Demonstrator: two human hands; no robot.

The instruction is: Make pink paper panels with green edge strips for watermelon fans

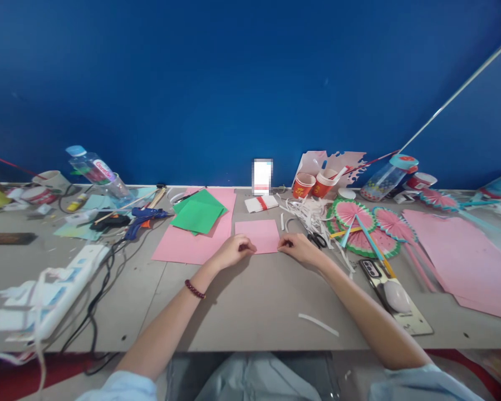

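Note:
A small pink paper sheet (257, 235) lies flat on the grey table in front of me. At its near left corner, my left hand (236, 250) pinches the edge between thumb and fingers. My right hand (299, 247) grips the near right corner in the same way. Close by on the left, green paper sheets (199, 213) rest on a larger pink sheet (179, 245). Black-handled scissors (317, 240) lie just past my right hand, partly under white paper strips (308, 217).
To the left are a blue glue gun (144, 217), a power strip (73, 289) and a plastic bottle (92, 167). On the right are watermelon-patterned paper fans (365, 225), a phone (376, 275), a mouse (396, 296) and pink sheets (463, 250). Paper cups (304, 185) stand behind.

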